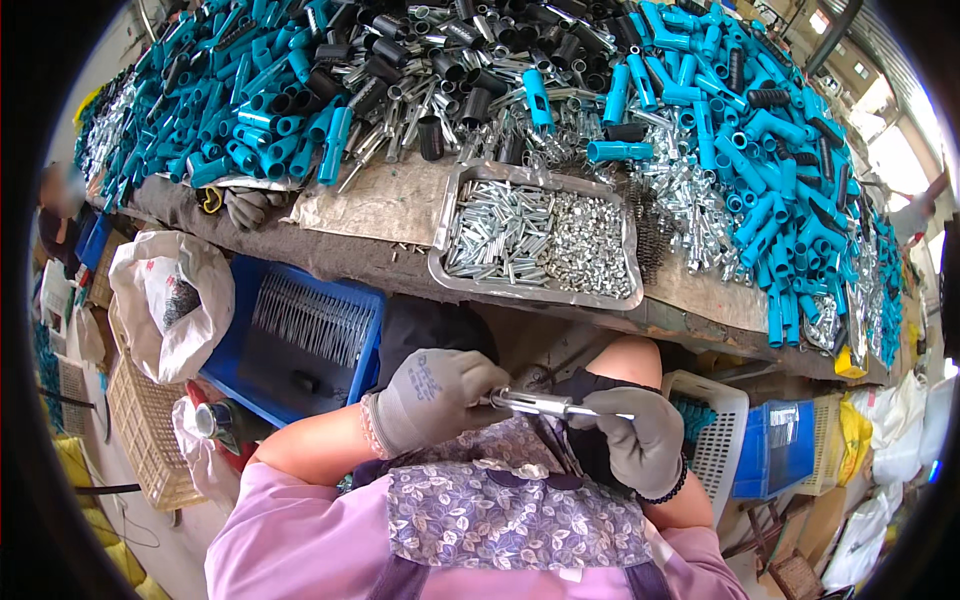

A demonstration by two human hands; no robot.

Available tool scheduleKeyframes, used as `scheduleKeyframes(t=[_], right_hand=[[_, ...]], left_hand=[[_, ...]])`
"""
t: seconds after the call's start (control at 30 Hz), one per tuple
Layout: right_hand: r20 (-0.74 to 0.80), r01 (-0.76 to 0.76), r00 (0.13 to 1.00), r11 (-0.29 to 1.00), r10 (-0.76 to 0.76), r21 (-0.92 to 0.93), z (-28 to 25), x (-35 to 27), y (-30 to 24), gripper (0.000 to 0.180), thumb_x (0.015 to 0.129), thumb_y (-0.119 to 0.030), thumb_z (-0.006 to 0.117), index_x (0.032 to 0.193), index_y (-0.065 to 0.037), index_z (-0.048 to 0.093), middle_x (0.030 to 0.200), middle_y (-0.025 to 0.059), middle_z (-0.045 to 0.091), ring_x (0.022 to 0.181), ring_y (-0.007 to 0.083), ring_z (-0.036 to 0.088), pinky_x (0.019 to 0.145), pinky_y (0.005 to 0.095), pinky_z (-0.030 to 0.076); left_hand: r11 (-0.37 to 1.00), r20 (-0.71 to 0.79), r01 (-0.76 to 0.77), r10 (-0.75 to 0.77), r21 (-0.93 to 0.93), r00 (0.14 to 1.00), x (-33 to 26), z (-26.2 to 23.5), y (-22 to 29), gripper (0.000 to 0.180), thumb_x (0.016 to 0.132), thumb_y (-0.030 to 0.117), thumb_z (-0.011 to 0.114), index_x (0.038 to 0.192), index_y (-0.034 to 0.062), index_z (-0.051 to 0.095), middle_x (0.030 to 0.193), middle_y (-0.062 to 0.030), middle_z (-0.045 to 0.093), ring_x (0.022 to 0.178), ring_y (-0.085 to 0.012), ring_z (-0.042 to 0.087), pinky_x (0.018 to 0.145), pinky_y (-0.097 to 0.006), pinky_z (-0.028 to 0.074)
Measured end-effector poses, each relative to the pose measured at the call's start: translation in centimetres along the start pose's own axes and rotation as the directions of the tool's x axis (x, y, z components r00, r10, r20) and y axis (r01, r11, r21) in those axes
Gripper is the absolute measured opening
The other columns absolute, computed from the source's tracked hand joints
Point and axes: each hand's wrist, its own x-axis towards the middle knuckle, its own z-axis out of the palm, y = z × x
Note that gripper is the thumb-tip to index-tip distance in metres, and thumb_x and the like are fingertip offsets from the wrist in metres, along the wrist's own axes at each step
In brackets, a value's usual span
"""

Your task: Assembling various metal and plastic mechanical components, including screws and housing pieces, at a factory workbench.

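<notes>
While the gloved left hand and right hand pinch near opposite ends, a slender silvery metal tube lies crosswise between them, equally near both, short of the table.

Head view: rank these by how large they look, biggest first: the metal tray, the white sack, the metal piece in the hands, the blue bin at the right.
1. Metal tray
2. White sack
3. Blue bin at the right
4. Metal piece
</notes>
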Motion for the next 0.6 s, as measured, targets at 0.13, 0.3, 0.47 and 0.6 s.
scheduleKeyframes(t=[0.13,0.3,0.47,0.6], right_hand=[[0.413,0.178,0.910,0.862,0.040,-0.475,1.9,1.8,0.8,0.016,0.079,-0.023,0.072,0.081,-0.008,0.066,0.067,0.0098,0.065,0.059,0.0289,0.065,0.054,0.0407,0.051],[0.554,0.202,0.815,0.812,0.171,-0.547,2.9,5.1,2.0,0.015,0.085,-0.024,0.066,0.077,-0.012,0.063,0.066,0.0096,0.064,0.058,0.0300,0.065,0.054,0.0412,0.050],[-0.114,-0.129,0.990,0.873,0.085,-0.471,-1.5,13.1,4.2,0.023,0.093,-0.028,0.063,0.091,-0.006,0.066,0.084,0.0142,0.069,0.076,0.0322,0.067,0.065,0.0396,0.053],[-0.306,-0.169,0.951,0.752,-0.046,-0.637,-5.4,23.7,14.3,0.032,0.092,-0.030,0.063,0.113,-0.006,0.065,0.103,0.0170,0.072,0.096,0.0343,0.069,0.085,0.0412,0.052]], left_hand=[[0.993,0.180,0.002,-0.024,0.122,0.983,-1.5,1.4,-0.5,0.035,0.076,0.030,0.081,0.098,0.0086,0.065,0.086,-0.0085,0.069,0.075,-0.0300,0.068,0.064,-0.040,0.054],[0.972,0.024,0.193,-0.192,-0.131,0.981,-1.8,3.0,-0.7,0.034,0.079,0.031,0.079,0.095,0.0058,0.064,0.086,-0.0126,0.064,0.078,-0.0339,0.065,0.066,-0.042,0.052],[0.909,0.038,0.323,-0.325,-0.263,0.945,-4.6,1.8,-1.9,0.036,0.075,0.020,0.085,0.096,0.0022,0.063,0.084,-0.0121,0.068,0.075,-0.0261,0.068,0.067,-0.034,0.053],[0.782,0.419,0.553,-0.416,-0.288,0.807,-7.9,1.1,-2.9,0.030,0.078,0.016,0.081,0.092,0.0019,0.059,0.093,-0.0133,0.067,0.083,-0.0273,0.068,0.073,-0.035,0.053]])
